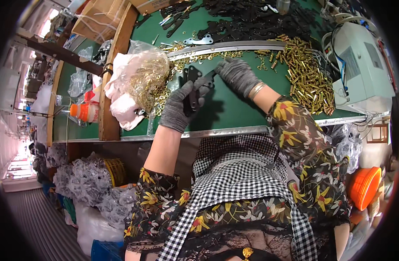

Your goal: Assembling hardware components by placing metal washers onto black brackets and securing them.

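My left hand (177,106), in a grey knit glove, is closed around black metal plates (192,75) that stand upright in its grip. A narrow dark end (211,76) sticks out from its fingertips toward my right hand. My right hand (237,77), gloved the same way, has its fingers curled together close to that end; what its fingertips hold is hidden. Small brass rings (162,102) lie beside my left hand, some on a whitish cloth and plastic bag (141,71). Right of my right hand is a heap of brass pins (308,82).
A metal strip (227,46) crosses the green table (247,115) beyond my hands, with black plates (251,26) heaped behind it. A pale machine (358,65) stands at the right. A wooden post (109,104) and orange-capped bottle (82,111) are at the left.
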The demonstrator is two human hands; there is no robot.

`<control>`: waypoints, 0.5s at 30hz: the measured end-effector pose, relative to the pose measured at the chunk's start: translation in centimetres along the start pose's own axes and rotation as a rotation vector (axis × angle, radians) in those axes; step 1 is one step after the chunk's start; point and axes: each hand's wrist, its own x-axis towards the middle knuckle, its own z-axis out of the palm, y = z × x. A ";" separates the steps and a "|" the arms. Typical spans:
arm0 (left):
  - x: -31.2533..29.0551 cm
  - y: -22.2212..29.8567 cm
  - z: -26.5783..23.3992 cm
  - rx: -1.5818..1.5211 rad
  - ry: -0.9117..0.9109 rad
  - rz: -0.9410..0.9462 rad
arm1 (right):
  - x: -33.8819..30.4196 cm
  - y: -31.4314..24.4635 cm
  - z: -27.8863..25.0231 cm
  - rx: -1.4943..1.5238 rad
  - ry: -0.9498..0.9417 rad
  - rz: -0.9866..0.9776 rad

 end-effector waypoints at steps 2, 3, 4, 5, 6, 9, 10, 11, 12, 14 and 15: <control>0.5 -0.5 -0.2 -0.178 -0.182 -0.021 | -0.7 0.5 -0.9 0.011 0.024 0.066; 0.7 -0.8 -0.2 -0.187 -0.175 -0.018 | -0.7 -0.1 -1.9 0.014 0.018 0.057; 0.9 -1.2 0.1 -0.233 -0.311 -0.003 | -1.0 -1.1 -3.1 0.369 0.093 0.271; 1.3 -1.6 0.7 -0.273 -0.462 0.003 | -1.3 -1.3 -4.6 0.713 0.175 0.501; 1.7 -2.1 0.5 -0.189 -0.367 -0.036 | -1.2 -1.3 -5.7 1.116 -0.014 0.740; 0.6 -2.9 2.9 0.032 -0.199 -0.036 | -1.2 -1.7 -7.3 1.144 -0.100 0.718; 0.8 -3.2 3.2 0.048 -0.173 -0.043 | -1.3 -1.5 -7.5 1.149 -0.123 0.750; 1.1 -3.3 3.3 0.048 -0.179 -0.050 | -1.4 -1.0 -7.7 1.145 -0.122 0.759; 1.4 -3.3 3.3 0.003 -0.134 -0.083 | -1.7 -0.5 -7.8 1.270 -0.120 0.940; 1.7 -3.4 3.3 -0.046 -0.086 -0.114 | -2.9 0.7 -8.8 1.428 0.079 1.062; 1.7 -3.3 3.3 -0.094 -0.012 -0.083 | -3.3 1.0 -8.7 1.428 0.073 1.060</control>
